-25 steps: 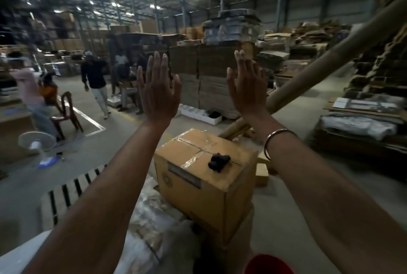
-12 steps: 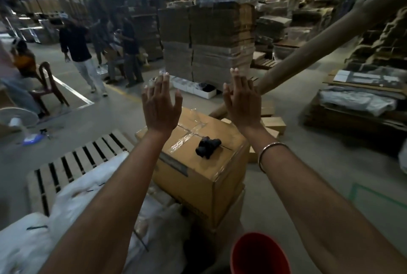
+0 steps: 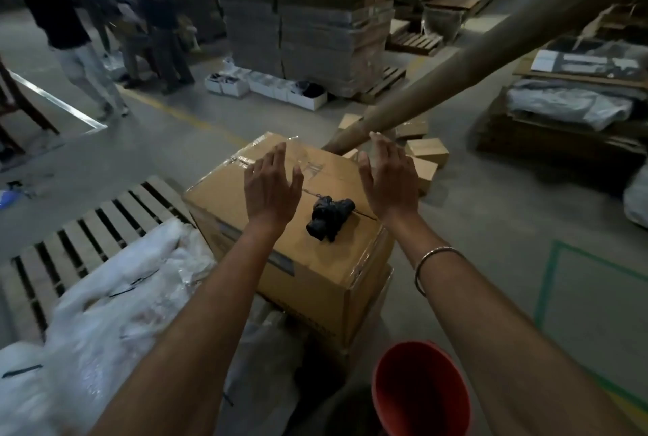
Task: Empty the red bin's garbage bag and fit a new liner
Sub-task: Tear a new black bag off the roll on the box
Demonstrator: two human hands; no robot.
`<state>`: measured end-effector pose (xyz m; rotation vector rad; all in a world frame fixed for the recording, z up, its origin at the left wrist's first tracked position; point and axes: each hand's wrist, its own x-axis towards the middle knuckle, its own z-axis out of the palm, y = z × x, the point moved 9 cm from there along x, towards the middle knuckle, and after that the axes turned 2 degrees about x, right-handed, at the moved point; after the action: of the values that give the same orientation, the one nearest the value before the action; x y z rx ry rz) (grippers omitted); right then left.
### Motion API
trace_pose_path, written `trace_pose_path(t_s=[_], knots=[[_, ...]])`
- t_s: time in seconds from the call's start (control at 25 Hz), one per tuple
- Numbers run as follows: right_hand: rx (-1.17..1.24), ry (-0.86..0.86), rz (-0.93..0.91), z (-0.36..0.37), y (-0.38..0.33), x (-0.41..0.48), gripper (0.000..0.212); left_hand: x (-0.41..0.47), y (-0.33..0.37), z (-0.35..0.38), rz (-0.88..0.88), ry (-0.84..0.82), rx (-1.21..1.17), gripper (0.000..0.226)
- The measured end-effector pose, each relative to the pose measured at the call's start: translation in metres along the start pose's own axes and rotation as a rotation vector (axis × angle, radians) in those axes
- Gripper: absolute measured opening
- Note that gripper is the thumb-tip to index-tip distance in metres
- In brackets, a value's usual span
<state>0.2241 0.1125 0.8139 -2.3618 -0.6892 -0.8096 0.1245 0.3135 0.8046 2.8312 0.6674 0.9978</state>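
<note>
the job looks barely begun. both hands are out in front over a taped box (image 3: 224,200), palms down: the left hand (image 3: 271,190) above its far half, the right hand (image 3: 389,186) over its right edge. the fingers (image 3: 278,160) of both are straight and a little spread, holding nothing, and they seem to hover rather than press on the box

the red bin (image 3: 420,390) stands on the floor at the bottom of the view, just beside the stacked boxes and under the right forearm. its inside shows red and dark, and i cannot tell whether a bag sits in it

a black bundle (image 3: 329,216) lies on the box top between the two wrists, probably a rolled liner. my guess is that the step in hand is either fetching that or turning down to the bin. the next move calls for lowering a hand and pinching the bundle, or bending to the bin rim to look for a bag edge

around: crumpled white plastic (image 3: 115,295) heaped at the left over a pallet (image 3: 87,235), near enough to get underfoot. a long tube (image 3: 456,60) slants down to the floor behind the box, with small boxes (image 3: 426,151) near its foot. people (image 3: 70,32) stand well apart at the far left. nothing blocks the bin except the person's own arm above it
</note>
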Motion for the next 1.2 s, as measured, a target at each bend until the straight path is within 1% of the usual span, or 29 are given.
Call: trace_pose_path(t_s=[0.12,0.2,0.28,0.36,0.4,0.52,0.6,0.72,0.76,0.84,0.96,1.04,1.12,1.2], knots=[[-0.036,-0.073,0.028,0.048,0.018,-0.01,0.041,-0.004,-0.003,0.058,0.016,-0.112,-0.008,0.051],[-0.049,-0.129,0.037,0.084,0.03,-0.021,0.039,-0.009,-0.007,0.107,0.019,-0.261,-0.025,0.051],[-0.019,-0.249,0.067,0.126,0.044,-0.031,0.038,-0.018,-0.013,0.155,-0.014,-0.437,-0.073,0.054],[0.033,-0.414,0.131,0.171,0.059,-0.044,0.037,-0.029,-0.011,0.195,-0.029,-0.592,-0.124,0.056],[0.046,-0.489,0.145,0.191,0.065,-0.052,0.036,-0.032,-0.008,0.209,-0.031,-0.635,-0.168,0.054],[0.063,-0.674,0.098,0.236,0.07,-0.076,0.034,-0.04,0.002,0.232,-0.025,-0.684,-0.322,0.048],[0.1,-0.747,0.094,0.252,0.074,-0.084,0.036,-0.041,0.002,0.24,-0.084,-0.723,-0.415,0.049],[0.163,-0.79,0.091,0.26,0.079,-0.082,0.039,-0.042,-0.002,0.246,-0.189,-0.756,-0.536,0.056],[0.21,-0.803,0.105,0.26,0.081,-0.08,0.038,-0.042,-0.002,0.248,-0.215,-0.755,-0.56,0.055],[0.319,-0.818,0.158,0.259,0.085,-0.08,0.038,-0.041,-0.004,0.252,-0.276,-0.741,-0.596,0.049],[0.409,-0.813,0.213,0.253,0.086,-0.079,0.039,-0.039,-0.004,0.251,-0.35,-0.699,-0.631,0.04],[0.515,-0.764,0.325,0.247,0.089,-0.073,0.041,-0.033,-0.001,0.246,-0.42,-0.666,-0.704,0.035],[0.657,-0.68,0.51,0.237,0.095,-0.069,0.044,-0.028,0.006,0.238,-0.482,-0.651,-0.817,0.033],[0.799,-0.588,0.704,0.227,0.102,-0.062,0.051,-0.024,0.015,0.229,-0.526,-0.661,-0.894,0.037]])
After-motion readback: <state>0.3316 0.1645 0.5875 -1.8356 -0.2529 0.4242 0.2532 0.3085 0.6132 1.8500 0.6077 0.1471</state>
